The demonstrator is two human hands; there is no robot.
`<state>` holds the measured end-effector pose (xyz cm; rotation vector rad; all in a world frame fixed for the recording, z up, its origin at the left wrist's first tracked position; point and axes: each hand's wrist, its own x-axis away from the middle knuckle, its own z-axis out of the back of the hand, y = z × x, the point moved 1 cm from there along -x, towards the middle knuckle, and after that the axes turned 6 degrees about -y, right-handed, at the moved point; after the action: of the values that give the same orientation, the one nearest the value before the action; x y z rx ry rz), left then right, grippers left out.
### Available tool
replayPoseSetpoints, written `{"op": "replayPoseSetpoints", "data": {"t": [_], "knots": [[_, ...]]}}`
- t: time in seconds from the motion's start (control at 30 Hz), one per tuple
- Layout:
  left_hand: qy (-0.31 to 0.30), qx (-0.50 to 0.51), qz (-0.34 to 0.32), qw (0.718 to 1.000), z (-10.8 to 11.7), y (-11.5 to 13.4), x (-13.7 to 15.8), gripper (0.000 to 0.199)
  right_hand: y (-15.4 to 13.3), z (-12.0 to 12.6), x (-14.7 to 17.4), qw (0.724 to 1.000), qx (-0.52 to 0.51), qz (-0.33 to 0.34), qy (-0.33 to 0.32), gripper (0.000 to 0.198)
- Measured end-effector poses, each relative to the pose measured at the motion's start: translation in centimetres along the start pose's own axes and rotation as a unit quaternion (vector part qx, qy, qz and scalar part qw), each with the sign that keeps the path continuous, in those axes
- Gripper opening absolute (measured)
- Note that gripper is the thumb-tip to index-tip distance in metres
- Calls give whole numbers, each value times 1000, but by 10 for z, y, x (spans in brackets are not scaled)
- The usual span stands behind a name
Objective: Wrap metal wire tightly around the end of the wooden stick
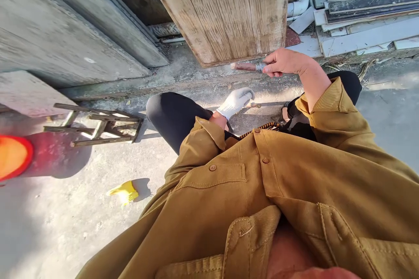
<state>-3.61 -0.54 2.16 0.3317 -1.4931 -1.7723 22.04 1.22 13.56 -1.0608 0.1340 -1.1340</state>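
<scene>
My bare right hand is closed around one end of a brown stick bound with wire; its pale tip points left, close to the lower edge of a weathered wooden panel. The wire winding shows right beside my fingers. Lower down, between my knees, my left hand wears a white glove. Its fingers are curled in, and whatever they hold, if anything, is hidden. Just beyond them a thin brownish piece shows near the concrete ground; I cannot tell whether the glove touches it.
At the upper right lie stacked boards and strips by a white pipe. Grey panels lean at the left. A small wooden frame, an orange-red round object and a yellow item are on the left.
</scene>
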Motion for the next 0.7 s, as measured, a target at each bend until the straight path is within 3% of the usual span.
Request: {"op": "replayPoseSetpoints", "data": {"t": [0.2, 0.3, 0.4, 0.5, 0.57, 0.63, 0.7], "knots": [[13, -26, 3, 1000, -16, 7, 20, 19, 13, -16, -20, 992, -11, -66, 111, 30], [9, -115, -17, 993, -14, 1, 20, 19, 18, -20, -29, 984, 76, -112, 115, 24], [-5, -175, -36, 984, -13, -7, 16, 24, 16, -25, -35, 964, 195, -156, 92, 31], [8, -187, -61, 981, -12, -14, 14, 25, 14, -36, -38, 937, 291, -193, 21, 39], [34, -172, -64, 982, -11, -16, 14, 25, 15, -48, -39, 922, 319, -205, -73, 30], [51, -142, -60, 987, -7, -17, 15, 23, 16, -60, -38, 913, 300, -200, -191, 21], [58, -103, -56, 991, -4, -18, 16, 21, 15, -68, -36, 906, 237, -169, -306, 24]]}}
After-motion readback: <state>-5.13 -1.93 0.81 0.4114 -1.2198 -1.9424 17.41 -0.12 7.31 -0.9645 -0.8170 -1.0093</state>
